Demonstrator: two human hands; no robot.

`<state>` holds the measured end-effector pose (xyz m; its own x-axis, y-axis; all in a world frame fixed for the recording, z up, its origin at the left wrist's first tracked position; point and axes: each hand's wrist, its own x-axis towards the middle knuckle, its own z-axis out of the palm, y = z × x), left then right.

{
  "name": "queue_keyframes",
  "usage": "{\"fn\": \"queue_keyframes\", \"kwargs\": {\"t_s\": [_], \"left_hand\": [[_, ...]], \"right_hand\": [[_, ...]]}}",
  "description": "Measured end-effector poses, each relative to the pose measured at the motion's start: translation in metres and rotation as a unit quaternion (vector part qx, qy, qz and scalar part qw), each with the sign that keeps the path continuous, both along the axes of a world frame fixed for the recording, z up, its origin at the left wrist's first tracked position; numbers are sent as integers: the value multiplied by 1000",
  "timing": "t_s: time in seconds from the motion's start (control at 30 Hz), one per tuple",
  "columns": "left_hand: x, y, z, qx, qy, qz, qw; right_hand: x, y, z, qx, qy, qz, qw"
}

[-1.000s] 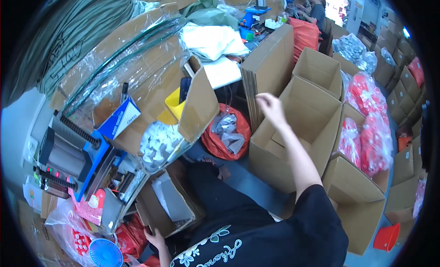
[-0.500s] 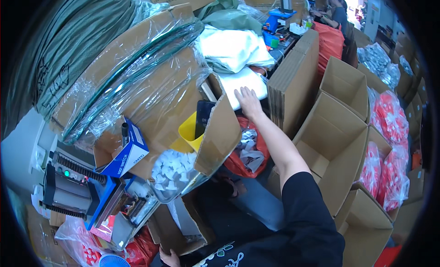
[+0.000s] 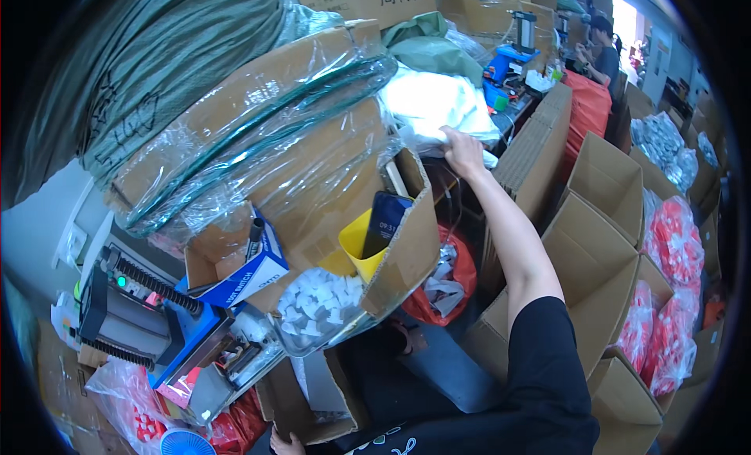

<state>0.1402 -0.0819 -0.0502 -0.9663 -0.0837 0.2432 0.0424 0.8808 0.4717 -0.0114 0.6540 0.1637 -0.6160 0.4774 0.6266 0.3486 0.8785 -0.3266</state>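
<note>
Stretched out ahead, my right hand [image 3: 465, 152] closes on the near edge of a pile of white plastic bags [image 3: 438, 102], its fingertips partly lost in the glare. My left hand [image 3: 287, 445], low at the lower edge, grips the near rim of an open cardboard box [image 3: 350, 381] by my lap. That box holds a pale grey flat piece [image 3: 317, 385]. Left of my right forearm, a dark phone [image 3: 386, 223] leans in a yellow holder [image 3: 353, 234]. Nearer lies a heap of small white plastic parts [image 3: 319, 301] in a clear tray.
A red bag [image 3: 469, 287] with scraps hangs below my right arm. Flattened cartons [image 3: 536, 142] stand upright beside it. Open cartons [image 3: 591, 267] and bags of red-and-white parts [image 3: 677, 244] fill the right. A machine [image 3: 129, 322] stands left; a person [image 3: 602, 52] works far off.
My right hand went from lying flat on the white pile to gripping its near edge, which has shifted up and away. The view has turned slightly left. My left hand stays at the box.
</note>
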Motion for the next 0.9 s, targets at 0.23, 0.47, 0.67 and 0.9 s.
{"fn": "queue_keyframes", "kwargs": {"t_s": [0.23, 0.47, 0.67, 0.9], "left_hand": [[3, 0, 5, -10, 23, -17, 1000], [4, -9, -9, -47, 35, -13, 998], [-2, -54, -78, -64, 14, 31, 997], [-2, -40, -71, -36, 34, 30, 998]], "right_hand": [[-4, -14, 65, 96, 104, 16, 990], [63, 8, 123, 43, 164, -105, 980], [138, 1, 163, 38, 363, -80, 928], [234, -64, 196, 107, 439, -1, 892]]}}
